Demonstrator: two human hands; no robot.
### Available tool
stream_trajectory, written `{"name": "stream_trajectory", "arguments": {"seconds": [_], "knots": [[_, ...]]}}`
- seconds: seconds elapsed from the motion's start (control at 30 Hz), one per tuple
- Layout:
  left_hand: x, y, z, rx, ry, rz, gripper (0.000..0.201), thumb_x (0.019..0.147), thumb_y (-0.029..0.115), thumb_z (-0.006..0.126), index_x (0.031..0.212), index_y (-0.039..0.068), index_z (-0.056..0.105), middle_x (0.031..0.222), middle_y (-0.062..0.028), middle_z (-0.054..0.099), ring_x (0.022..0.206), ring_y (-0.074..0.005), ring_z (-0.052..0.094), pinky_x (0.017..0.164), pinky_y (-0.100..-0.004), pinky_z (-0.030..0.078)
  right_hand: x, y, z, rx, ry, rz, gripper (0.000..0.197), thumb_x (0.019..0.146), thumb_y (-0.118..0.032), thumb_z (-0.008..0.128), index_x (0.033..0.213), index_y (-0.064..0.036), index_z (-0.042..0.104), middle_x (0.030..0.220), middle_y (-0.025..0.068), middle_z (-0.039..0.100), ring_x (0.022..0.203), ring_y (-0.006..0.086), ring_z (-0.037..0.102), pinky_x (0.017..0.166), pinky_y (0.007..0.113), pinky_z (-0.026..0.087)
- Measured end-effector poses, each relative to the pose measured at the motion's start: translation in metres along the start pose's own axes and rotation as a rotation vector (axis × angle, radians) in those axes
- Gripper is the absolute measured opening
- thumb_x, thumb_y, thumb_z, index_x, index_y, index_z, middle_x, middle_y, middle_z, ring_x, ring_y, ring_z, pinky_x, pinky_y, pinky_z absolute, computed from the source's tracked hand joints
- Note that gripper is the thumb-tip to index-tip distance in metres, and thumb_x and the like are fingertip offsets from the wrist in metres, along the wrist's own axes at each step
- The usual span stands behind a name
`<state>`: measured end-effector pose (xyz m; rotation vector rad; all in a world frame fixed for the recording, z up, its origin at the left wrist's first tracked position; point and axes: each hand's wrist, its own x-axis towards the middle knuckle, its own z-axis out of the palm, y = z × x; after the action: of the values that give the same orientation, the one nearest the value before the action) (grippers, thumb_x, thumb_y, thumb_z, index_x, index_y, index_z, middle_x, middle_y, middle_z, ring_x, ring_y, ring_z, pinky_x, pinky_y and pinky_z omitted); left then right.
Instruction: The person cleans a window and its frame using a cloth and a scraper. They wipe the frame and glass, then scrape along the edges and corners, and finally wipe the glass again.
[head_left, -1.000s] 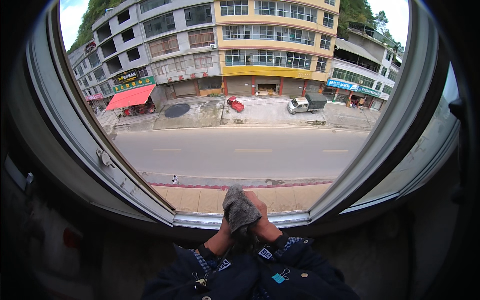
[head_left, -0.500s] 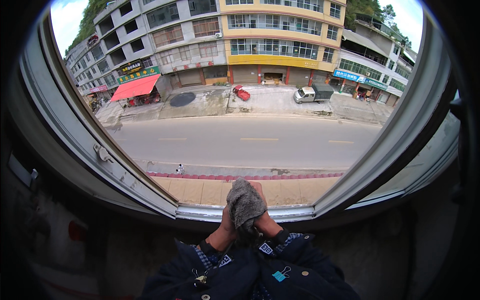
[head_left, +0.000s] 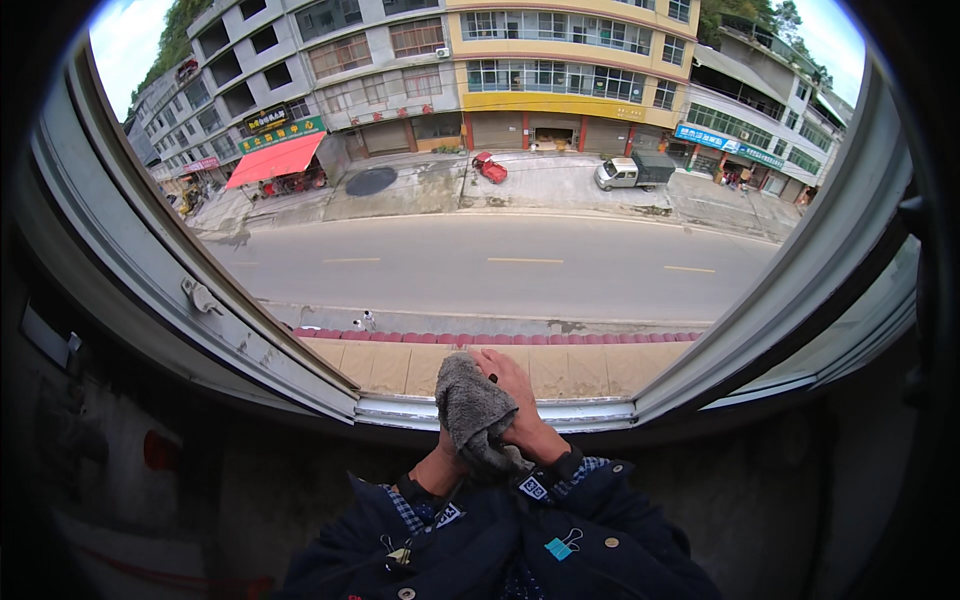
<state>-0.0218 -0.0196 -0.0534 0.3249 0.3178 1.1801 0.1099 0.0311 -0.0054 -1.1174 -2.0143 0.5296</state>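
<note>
A grey, nubbly cloth (head_left: 472, 405) is bunched between my two hands above the window's bottom track. My left hand (head_left: 446, 448) is under and behind the cloth, so its fingers are mostly hidden; only the wrist side shows. Against the cloth's right side lies my right hand (head_left: 517, 392), back upward, its fingers pointing away and partly covering the cloth. A small dark spot shows between its fingers and the cloth. The cloth's lower end hangs near my wrists.
A metal window frame (head_left: 255, 345) with a latch (head_left: 200, 295) rises at left, and another frame side (head_left: 745, 330) at right. Beyond the bottom track (head_left: 585, 413) is a tan tiled ledge (head_left: 590, 370) edged by red tiles, then a street far below.
My right hand has turned, showing more of its back and fingers along the cloth. The cloth has shifted slightly left. The view outside has moved a little.
</note>
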Motion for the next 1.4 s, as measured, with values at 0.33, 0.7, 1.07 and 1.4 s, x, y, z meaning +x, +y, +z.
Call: {"name": "stream_trajectory", "arguments": {"seconds": [0.33, 0.7, 1.07, 1.4], "knots": [[-0.011, 0.008, -0.01, 0.036, -0.071, 0.108, 0.046, 0.107, 0.033, 0.049, 0.143, 0.004, 0.048, 0.139, -0.0139, 0.057, 0.125, -0.0274, 0.058, 0.108, -0.0416, 0.049, -0.002, -0.003, 0.009, 0.239, -0.157, -0.1, 0.066, 0.09, -0.031, 0.064, 0.147, -0.0035, 0.043, 0.136, 0.0211, 0.055, 0.126, 0.04, 0.053, 0.106, 0.043, 0.046], [-0.009, 0.012, -0.014, 0.421, -0.045, 0.137, 0.042, 0.107, 0.032, 0.048, 0.138, 0.003, 0.052, 0.134, -0.0133, 0.06, 0.121, -0.0256, 0.061, 0.105, -0.0408, 0.051, -0.004, 0.003, 0.0, 0.219, -0.317, 0.154, 0.089, 0.09, -0.032, 0.071, 0.161, -0.0081, 0.021, 0.149, 0.0244, 0.043, 0.131, 0.0405, 0.053, 0.108, 0.042, 0.045], [-0.003, 0.047, 0.0, 0.068, 0.353, 0.224, 0.041, 0.101, 0.033, 0.051, 0.125, 0.001, 0.061, 0.117, -0.0135, 0.069, 0.105, -0.0272, 0.068, 0.095, -0.0415, 0.056, 0.01, -0.01, -0.018, 0.444, -0.602, 0.48, 0.044, 0.095, -0.029, 0.061, 0.131, -0.0044, 0.061, 0.121, 0.0197, 0.065, 0.111, 0.0329, 0.065, 0.091, 0.039, 0.053], [-0.008, 0.055, 0.016, 0.379, 0.414, 0.487, 0.038, 0.108, 0.03, 0.053, 0.136, 0.004, 0.05, 0.125, -0.0094, 0.064, 0.11, -0.0216, 0.066, 0.097, -0.0377, 0.054, 0.021, -0.044, -0.005, 0.419, -0.42, 0.201, 0.081, 0.083, -0.05, 0.079, 0.133, 0.0056, 0.048, 0.119, 0.0285, 0.063, 0.113, 0.0403, 0.063, 0.095, 0.044, 0.049]]}}
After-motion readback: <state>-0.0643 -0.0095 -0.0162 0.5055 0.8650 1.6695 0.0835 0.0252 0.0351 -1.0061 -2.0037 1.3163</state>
